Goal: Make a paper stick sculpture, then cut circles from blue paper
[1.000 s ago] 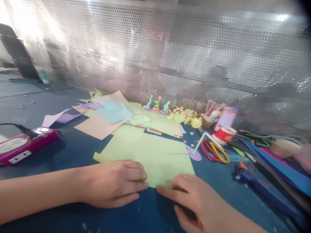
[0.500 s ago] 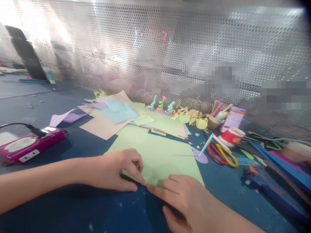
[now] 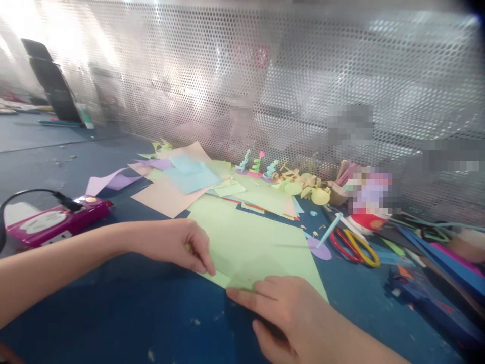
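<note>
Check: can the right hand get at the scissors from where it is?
Probably yes. The right hand rests on the green sheet; the scissors lie uncovered to its right, only bare blue table between.

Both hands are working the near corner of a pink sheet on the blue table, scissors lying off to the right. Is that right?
Not quite: the sheet is light green, not pink, as the head view shows. The left hand and right hand do work its near corner on the blue table, with the scissors to the right.

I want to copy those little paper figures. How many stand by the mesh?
3, in a row at the mesh foot: blue figure, green figure, teal figure. Scraps beside them may hide more.
</note>
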Demonstrator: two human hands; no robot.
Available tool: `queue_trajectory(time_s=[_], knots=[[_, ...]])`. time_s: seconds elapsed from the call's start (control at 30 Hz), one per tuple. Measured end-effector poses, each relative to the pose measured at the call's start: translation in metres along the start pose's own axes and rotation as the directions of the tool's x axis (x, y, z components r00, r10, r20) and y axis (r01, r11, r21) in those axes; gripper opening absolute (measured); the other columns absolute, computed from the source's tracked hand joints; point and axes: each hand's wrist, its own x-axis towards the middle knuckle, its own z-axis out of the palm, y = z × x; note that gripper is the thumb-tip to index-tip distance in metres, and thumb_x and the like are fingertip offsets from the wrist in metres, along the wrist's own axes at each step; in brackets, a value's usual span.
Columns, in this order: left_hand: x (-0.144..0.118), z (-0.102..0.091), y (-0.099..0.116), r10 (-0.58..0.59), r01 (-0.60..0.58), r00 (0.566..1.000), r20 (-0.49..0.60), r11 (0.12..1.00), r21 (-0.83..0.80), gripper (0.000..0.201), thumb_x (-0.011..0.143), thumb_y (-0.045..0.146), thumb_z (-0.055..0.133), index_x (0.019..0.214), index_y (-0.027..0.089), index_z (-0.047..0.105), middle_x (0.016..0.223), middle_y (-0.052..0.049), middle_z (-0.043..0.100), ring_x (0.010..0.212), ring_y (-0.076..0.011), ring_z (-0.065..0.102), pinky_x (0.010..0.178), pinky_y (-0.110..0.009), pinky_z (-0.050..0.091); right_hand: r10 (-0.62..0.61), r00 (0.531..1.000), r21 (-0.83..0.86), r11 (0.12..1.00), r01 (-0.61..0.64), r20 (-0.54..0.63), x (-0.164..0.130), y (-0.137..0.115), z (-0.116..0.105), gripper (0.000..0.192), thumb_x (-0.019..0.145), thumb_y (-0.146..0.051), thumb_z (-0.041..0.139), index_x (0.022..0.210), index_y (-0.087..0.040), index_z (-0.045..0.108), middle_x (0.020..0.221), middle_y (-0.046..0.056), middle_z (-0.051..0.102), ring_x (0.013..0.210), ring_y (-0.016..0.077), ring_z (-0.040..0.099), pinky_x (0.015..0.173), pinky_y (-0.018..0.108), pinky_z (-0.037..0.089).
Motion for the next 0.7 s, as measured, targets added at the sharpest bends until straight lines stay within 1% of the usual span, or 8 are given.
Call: queue_trajectory(time_s=[0.1, 0.2, 0.33, 0.47, 0.57, 0.7], knots=[[-0.002, -0.002, -0.002, -0.002, 0.002, 1.000, -0.009, 1.000, 0.029, 0.022, 0.080, 0.031, 0.059, 0.097, 0.023, 0.071, 0.083, -0.002, 0.065, 0.074, -0.0121, 0.058, 0.067, -0.018, 0.044, 0.006, 1.000, 0.026, 1.000, -0.006, 0.001, 0.002, 0.000, -0.001, 0.045, 0.079, -0.019, 0.043, 0.123, -0.020, 0.052, 0.086, 0.004, 0.067, 0.071, 0.0175, 0.058, 0.064, 0.028, 0.044], [-0.004, -0.003, -0.002, 0.005, -0.004, 1.000, -0.025, 0.999, 0.053, 0.022, 0.079, 0.030, 0.060, 0.095, 0.022, 0.072, 0.081, -0.002, 0.064, 0.072, -0.0115, 0.058, 0.065, -0.017, 0.044, 0.006, 1.000, 0.034, 0.999, -0.007, 0.016, 0.003, 0.000, -0.002, 0.047, 0.079, -0.019, 0.042, 0.126, -0.022, 0.049, 0.088, 0.003, 0.067, 0.072, 0.0175, 0.059, 0.065, 0.027, 0.044], [-0.005, -0.003, 0.000, 0.003, 0.000, 0.999, -0.033, 0.997, 0.076, 0.021, 0.078, 0.028, 0.060, 0.095, 0.023, 0.072, 0.082, -0.001, 0.064, 0.071, -0.0108, 0.057, 0.063, -0.016, 0.043, 0.030, 0.999, 0.032, 0.999, -0.031, 0.028, 0.007, -0.001, -0.002, 0.047, 0.080, -0.020, 0.041, 0.126, -0.025, 0.049, 0.087, 0.001, 0.068, 0.069, 0.0168, 0.060, 0.063, 0.027, 0.043], [-0.007, -0.001, -0.001, 0.012, -0.009, 0.999, -0.039, 0.996, 0.084, 0.021, 0.078, 0.025, 0.061, 0.095, 0.024, 0.071, 0.083, -0.001, 0.063, 0.069, -0.0103, 0.057, 0.062, -0.016, 0.044, 0.017, 1.000, 0.049, 0.999, -0.018, 0.026, 0.009, -0.001, -0.003, 0.046, 0.082, -0.021, 0.041, 0.127, -0.026, 0.048, 0.095, 0.001, 0.068, 0.074, 0.0165, 0.062, 0.065, 0.026, 0.043], [-0.008, 0.002, -0.001, 0.028, -0.023, 0.998, -0.054, 0.995, 0.099, 0.021, 0.077, 0.022, 0.061, 0.094, 0.023, 0.072, 0.082, -0.001, 0.061, 0.068, -0.0095, 0.057, 0.061, -0.015, 0.043, 0.007, 0.999, 0.017, 1.000, -0.007, 0.032, 0.012, -0.001, -0.002, 0.048, 0.081, -0.020, 0.040, 0.129, -0.028, 0.045, 0.095, 0.001, 0.068, 0.074, 0.0168, 0.062, 0.065, 0.027, 0.042], [-0.009, 0.002, 0.006, 0.053, -0.040, 0.996, -0.070, 0.983, 0.180, 0.021, 0.076, 0.017, 0.061, 0.093, 0.024, 0.072, 0.082, -0.001, 0.057, 0.066, -0.0085, 0.055, 0.059, -0.014, 0.042, 0.022, 0.998, -0.058, 0.998, -0.018, 0.061, 0.017, -0.003, -0.002, 0.048, 0.082, -0.023, 0.040, 0.130, -0.030, 0.043, 0.086, 0.000, 0.069, 0.066, 0.0169, 0.062, 0.059, 0.027, 0.040]])
